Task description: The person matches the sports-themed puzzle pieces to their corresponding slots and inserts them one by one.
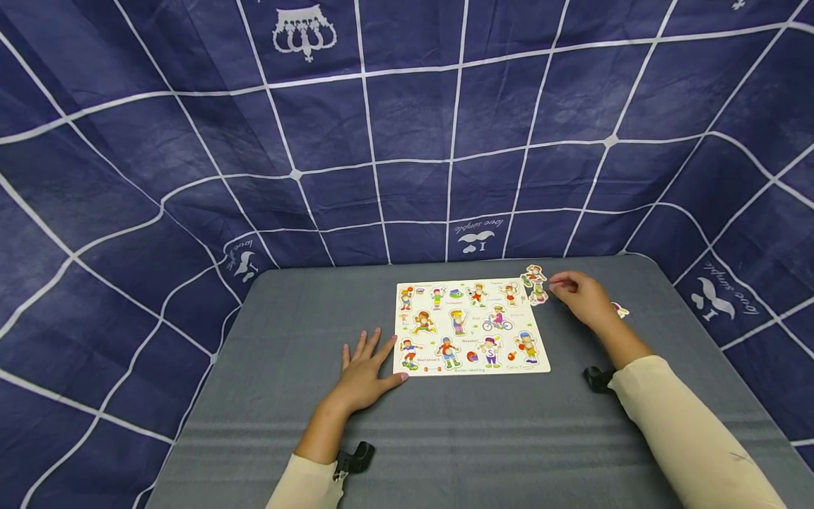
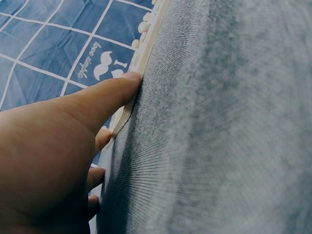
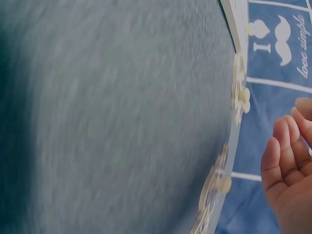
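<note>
Up close, a person sits at a grey felt-covered table (image 1: 305,438) with a puzzle board (image 1: 470,326) lying flat at its centre. The left hand (image 1: 364,371) lies spread, fingers straight, at the board's 8 o'clock corner, its thumb (image 2: 109,95) pressed against the board's pale edge. The right hand (image 1: 581,295) hovers at the board's 2 o'clock corner, fingers loosely curled and holding nothing, fingertips just beside two loose pieces (image 1: 535,284) that rest on the cloth, touching each other. A third piece (image 1: 620,309) lies at 3 o'clock of that hand, partly hidden behind the wrist.

The board looks like thin plywood: stiff, flat, rectangular, white-faced, printed with small cartoon sports figures set in cut-out wells. Each piece is an irregular figure-shaped cut-out, and the right wrist view shows small pale knobs (image 3: 242,100) standing up from them. Judging by that, a piece should be light and rigid, best lifted by pinching the knob rather than prising at its thin edge; the soft cloth should keep it from sliding. The board itself probably shifts easily unless steadied at a corner.

A navy backdrop (image 1: 407,127) with a white grid hangs behind the table.
</note>
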Tool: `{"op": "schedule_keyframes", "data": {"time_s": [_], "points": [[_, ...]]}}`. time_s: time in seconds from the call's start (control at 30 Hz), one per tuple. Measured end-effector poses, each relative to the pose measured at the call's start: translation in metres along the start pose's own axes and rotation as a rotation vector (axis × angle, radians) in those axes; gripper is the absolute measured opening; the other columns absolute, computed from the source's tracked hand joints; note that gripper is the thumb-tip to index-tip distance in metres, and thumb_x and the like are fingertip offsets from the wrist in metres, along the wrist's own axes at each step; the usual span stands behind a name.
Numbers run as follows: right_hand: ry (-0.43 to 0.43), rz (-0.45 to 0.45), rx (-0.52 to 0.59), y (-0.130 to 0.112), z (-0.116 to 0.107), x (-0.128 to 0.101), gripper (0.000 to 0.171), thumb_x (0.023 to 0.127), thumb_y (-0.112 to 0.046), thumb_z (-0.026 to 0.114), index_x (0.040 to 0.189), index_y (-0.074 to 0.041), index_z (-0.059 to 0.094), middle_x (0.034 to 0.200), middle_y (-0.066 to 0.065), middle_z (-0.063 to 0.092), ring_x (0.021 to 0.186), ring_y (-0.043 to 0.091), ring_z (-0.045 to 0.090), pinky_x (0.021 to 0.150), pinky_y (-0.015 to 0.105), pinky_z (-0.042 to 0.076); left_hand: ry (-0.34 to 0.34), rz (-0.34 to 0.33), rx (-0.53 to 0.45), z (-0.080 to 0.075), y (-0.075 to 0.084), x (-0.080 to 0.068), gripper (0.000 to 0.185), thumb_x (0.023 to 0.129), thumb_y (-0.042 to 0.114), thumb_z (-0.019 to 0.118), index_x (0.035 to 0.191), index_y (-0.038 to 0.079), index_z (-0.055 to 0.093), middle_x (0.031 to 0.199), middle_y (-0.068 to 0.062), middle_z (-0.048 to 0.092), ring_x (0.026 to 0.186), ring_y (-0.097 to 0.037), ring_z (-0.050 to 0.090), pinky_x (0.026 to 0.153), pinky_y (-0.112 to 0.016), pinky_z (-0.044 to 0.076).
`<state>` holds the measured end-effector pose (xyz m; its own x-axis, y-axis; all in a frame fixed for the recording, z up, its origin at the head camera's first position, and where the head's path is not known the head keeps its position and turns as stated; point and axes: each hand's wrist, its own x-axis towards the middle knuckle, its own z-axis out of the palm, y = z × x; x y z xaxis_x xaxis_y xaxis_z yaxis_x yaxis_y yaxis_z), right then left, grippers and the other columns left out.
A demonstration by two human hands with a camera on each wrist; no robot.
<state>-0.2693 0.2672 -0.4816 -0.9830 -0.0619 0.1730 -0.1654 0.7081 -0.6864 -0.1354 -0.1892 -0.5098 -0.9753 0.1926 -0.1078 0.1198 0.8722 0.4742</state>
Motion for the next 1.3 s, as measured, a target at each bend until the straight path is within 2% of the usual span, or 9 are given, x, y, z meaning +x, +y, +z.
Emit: {"op": "schedule_keyframes", "data": {"time_s": [0.17, 0.37, 0.47, 0.57, 0.67, 0.8, 1.07, 1.3], "points": [[0.013, 0.002, 0.047, 0.009, -0.01, -0.006, 0.027, 0.102, -0.021, 0.06, 0.114, 0.002, 0.068, 0.095, 0.016, 0.067, 0.066, -0.002, 0.053, 0.054, 0.02, 0.047, -0.001, 0.001, 0.003, 0.001, -0.001, 0.001, 0.082, 0.09, 0.063, 0.065, 0.158, 0.029, 0.036, 0.17, -0.011, 0.018, 0.159, -0.039, 0.005, 0.121, -0.071, -0.003], [0.041, -0.034, 0.002, 0.023, -0.019, -0.009, 0.024, 0.101, -0.014, 0.059, 0.112, 0.005, 0.069, 0.097, 0.021, 0.069, 0.071, -0.013, 0.05, 0.062, 0.012, 0.042, -0.004, -0.003, 0.001, 0.001, -0.001, 0.001, 0.082, 0.09, 0.062, 0.065, 0.159, 0.03, 0.036, 0.17, -0.011, 0.018, 0.159, -0.039, 0.004, 0.121, -0.07, -0.003], [0.052, -0.042, -0.045, 0.029, -0.022, -0.012, 0.022, 0.099, -0.013, 0.061, 0.109, 0.005, 0.07, 0.098, 0.021, 0.067, 0.072, -0.013, 0.048, 0.063, 0.011, 0.041, -0.004, -0.004, -0.001, 0.001, -0.001, 0.001, 0.082, 0.09, 0.062, 0.066, 0.159, 0.03, 0.036, 0.17, -0.011, 0.018, 0.159, -0.039, 0.005, 0.121, -0.07, -0.003], [0.065, -0.052, -0.095, 0.032, -0.025, -0.015, 0.019, 0.096, -0.01, 0.064, 0.105, 0.005, 0.071, 0.097, 0.021, 0.065, 0.074, -0.008, 0.048, 0.064, 0.014, 0.04, -0.005, -0.003, -0.004, 0.0, 0.0, 0.0, 0.082, 0.09, 0.062, 0.066, 0.159, 0.029, 0.036, 0.17, -0.011, 0.018, 0.159, -0.039, 0.005, 0.121, -0.071, -0.003], [0.066, -0.046, -0.131, 0.034, -0.027, -0.018, 0.016, 0.092, -0.006, 0.066, 0.102, 0.005, 0.071, 0.094, 0.021, 0.064, 0.075, 0.003, 0.054, 0.064, 0.018, 0.041, -0.006, -0.002, -0.003, 0.001, 0.0, 0.0, 0.082, 0.09, 0.062, 0.066, 0.158, 0.029, 0.036, 0.17, -0.011, 0.018, 0.159, -0.039, 0.005, 0.121, -0.071, -0.003], [0.018, -0.021, -0.16, 0.034, -0.027, -0.019, 0.016, 0.088, -0.005, 0.069, 0.101, 0.005, 0.071, 0.092, 0.02, 0.065, 0.077, 0.012, 0.057, 0.065, 0.023, 0.042, -0.007, -0.005, -0.005, 0.0, -0.001, -0.001, 0.082, 0.09, 0.062, 0.065, 0.159, 0.029, 0.036, 0.171, -0.01, 0.017, 0.159, -0.039, 0.003, 0.121, -0.07, -0.004], [-0.114, 0.036, -0.165, 0.036, -0.027, -0.018, 0.021, 0.089, -0.007, 0.068, 0.106, 0.006, 0.071, 0.09, 0.016, 0.07, 0.074, 0.012, 0.055, 0.064, 0.027, 0.042, 0.003, 0.003, 0.007, 0.002, -0.001, 0.0, 0.082, 0.09, 0.063, 0.065, 0.159, 0.029, 0.036, 0.17, -0.011, 0.019, 0.159, -0.04, 0.005, 0.121, -0.071, -0.003], [-0.133, 0.047, -0.167, 0.039, -0.027, -0.017, 0.023, 0.085, -0.003, 0.066, 0.107, 0.006, 0.07, 0.088, 0.015, 0.07, 0.074, 0.012, 0.055, 0.065, 0.027, 0.041, 0.008, 0.009, 0.005, 0.003, -0.002, 0.001, 0.082, 0.09, 0.063, 0.065, 0.158, 0.029, 0.037, 0.17, -0.012, 0.019, 0.159, -0.04, 0.005, 0.12, -0.071, -0.003]]}}
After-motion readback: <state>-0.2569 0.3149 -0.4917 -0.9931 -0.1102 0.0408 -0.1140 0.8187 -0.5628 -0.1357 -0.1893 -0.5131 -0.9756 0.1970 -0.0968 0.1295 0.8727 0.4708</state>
